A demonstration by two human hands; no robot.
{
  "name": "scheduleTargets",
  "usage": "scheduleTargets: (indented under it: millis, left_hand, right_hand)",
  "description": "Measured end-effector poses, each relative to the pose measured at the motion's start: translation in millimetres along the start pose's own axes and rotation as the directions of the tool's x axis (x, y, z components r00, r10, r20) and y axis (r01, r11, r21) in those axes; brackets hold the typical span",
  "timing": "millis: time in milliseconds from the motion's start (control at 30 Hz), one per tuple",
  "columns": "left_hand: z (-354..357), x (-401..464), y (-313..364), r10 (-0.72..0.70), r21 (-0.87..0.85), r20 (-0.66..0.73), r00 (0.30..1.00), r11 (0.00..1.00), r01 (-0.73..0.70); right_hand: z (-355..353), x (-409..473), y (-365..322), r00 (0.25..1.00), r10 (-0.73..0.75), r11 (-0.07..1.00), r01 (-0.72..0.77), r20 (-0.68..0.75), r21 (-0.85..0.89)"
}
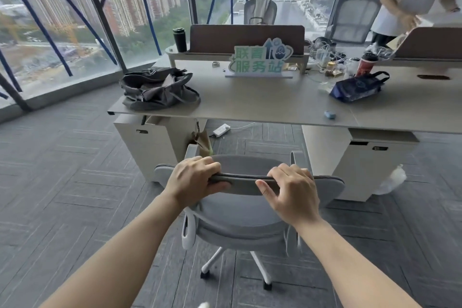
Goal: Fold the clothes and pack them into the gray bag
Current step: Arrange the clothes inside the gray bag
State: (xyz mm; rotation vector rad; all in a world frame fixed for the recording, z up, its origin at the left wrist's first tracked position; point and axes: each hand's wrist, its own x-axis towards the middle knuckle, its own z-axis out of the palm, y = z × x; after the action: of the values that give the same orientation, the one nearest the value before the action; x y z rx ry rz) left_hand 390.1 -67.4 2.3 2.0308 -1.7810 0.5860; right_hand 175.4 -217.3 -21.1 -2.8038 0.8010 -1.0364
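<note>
The gray bag (pixel 157 90) lies slumped and open on the left end of the desk (pixel 262 102). No loose clothes show on the desk. A grey office chair (pixel 240 217) stands in front of the desk with its back toward me. My left hand (pixel 192 180) grips the top edge of the chair back, fingers curled over it and thumb underneath. My right hand (pixel 290 190) grips the same edge further right, thumb on my side.
A green-and-white sign (pixel 260 60), a dark tumbler (pixel 180 39), a blue tote (pixel 357 87), a red cup (pixel 366 64), cables and a small blue object (pixel 329 114) sit on the desk. A person in white stands at the far right. Cabinets flank the chair; a power strip lies underneath.
</note>
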Motion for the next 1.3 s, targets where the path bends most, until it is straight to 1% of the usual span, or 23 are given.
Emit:
scheduleTargets:
  millis: [100, 233, 500, 600, 733, 867, 933, 1033, 1200, 1300]
  left_hand:
    - [30, 36, -16, 0.02, -0.007, -0.033, 0.999, 1.0, -0.02]
    - [66, 83, -30, 0.044, -0.018, -0.056, 0.997, 0.999, -0.045]
    - [120, 154, -57, 0.045, -0.012, -0.093, 0.995, 0.999, -0.046]
    - [137, 184, -69, 0.037, 0.002, -0.074, 0.997, 0.999, -0.037]
    - [154, 217, -94, -0.011, 0.013, -0.041, 0.999, 1.0, 0.011]
    - [165, 252, -120, -0.001, -0.009, 0.011, 1.0, 1.0, 0.001]
    - [169, 265, -130, 0.006, -0.025, 0.04, 0.999, 1.0, -0.005]
    - [174, 272, -142, 0.01, -0.006, 0.061, 0.998, 1.0, -0.01]
    - [179, 278, -147, 0.007, -0.005, 0.058, 0.998, 1.0, -0.007]
    - [177, 276, -146, 0.001, -0.024, 0.092, 0.996, 1.0, 0.001]
  right_hand:
    - [16, 29, 24, 0.999, 0.011, 0.999, -0.012, -0.042, -0.032]
    - [34, 66, 58, 0.998, 0.042, 0.998, -0.043, -0.045, -0.039]
    - [64, 140, 119, 0.997, 0.068, 0.997, -0.069, 0.045, 0.034]
    - [77, 165, 139, 0.996, 0.064, 0.997, -0.067, 0.057, 0.039]
    - [101, 198, 151, 0.997, 0.054, 0.998, -0.056, 0.048, 0.03]
    - [123, 235, 165, 0.996, 0.071, 0.996, -0.073, 0.05, 0.041]
    - [131, 248, 173, 0.997, 0.056, 0.998, -0.058, 0.053, 0.039]
    - [140, 253, 174, 0.999, 0.015, 1.0, -0.016, 0.041, 0.022]
    - [144, 259, 176, 1.0, 0.014, 1.0, -0.014, 0.009, 0.024]
    - [140, 259, 170, 0.999, 0.019, 1.0, -0.02, 0.03, 0.021]
